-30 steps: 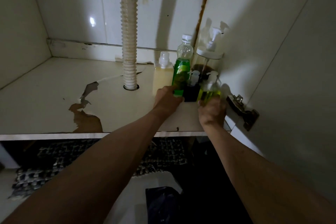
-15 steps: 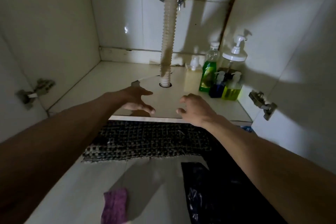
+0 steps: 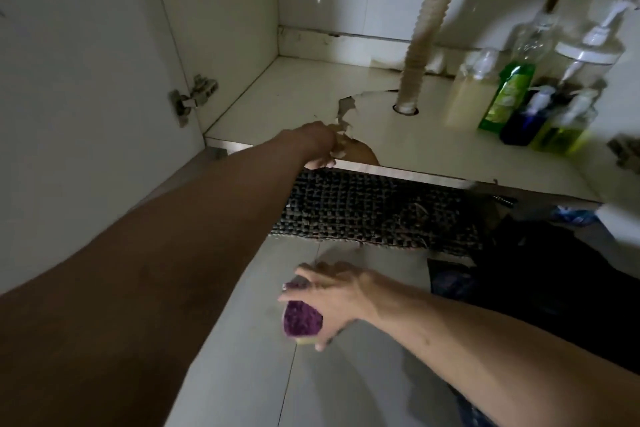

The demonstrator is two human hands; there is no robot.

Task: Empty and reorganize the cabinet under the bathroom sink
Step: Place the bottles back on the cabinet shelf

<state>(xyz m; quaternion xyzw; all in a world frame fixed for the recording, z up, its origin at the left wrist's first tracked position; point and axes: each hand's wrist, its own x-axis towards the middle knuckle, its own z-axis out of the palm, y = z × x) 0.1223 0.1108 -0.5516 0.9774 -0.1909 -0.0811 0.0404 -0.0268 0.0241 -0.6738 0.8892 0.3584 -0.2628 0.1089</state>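
Observation:
The open cabinet has a white floor [image 3: 433, 152] with peeled laminate near its front edge. My left hand [image 3: 317, 146] rests on that front edge, its fingers bent down over it. Lower down, over the tiled floor, my right hand [image 3: 334, 298] grips a purple sponge [image 3: 302, 320] with a yellow underside. In the cabinet's right corner stand a pale yellow bottle [image 3: 467, 97], a green bottle [image 3: 507, 94], a dark blue pump bottle [image 3: 523, 125], a yellow-green pump bottle [image 3: 561, 137] and a tall clear pump jar [image 3: 588, 59].
A ribbed drain hose [image 3: 426, 28] runs down through a hole in the cabinet floor. Door hinges sit at the left [image 3: 194, 97] and the right [image 3: 625, 154]. A dark woven mat [image 3: 363, 211] lies below the cabinet, with a black bag [image 3: 554, 274] to its right.
Both hands left the bottles and pulled back. My left hand has settled on the cabinet's front edge. My right hand has dropped to the floor and picked up the purple sponge.

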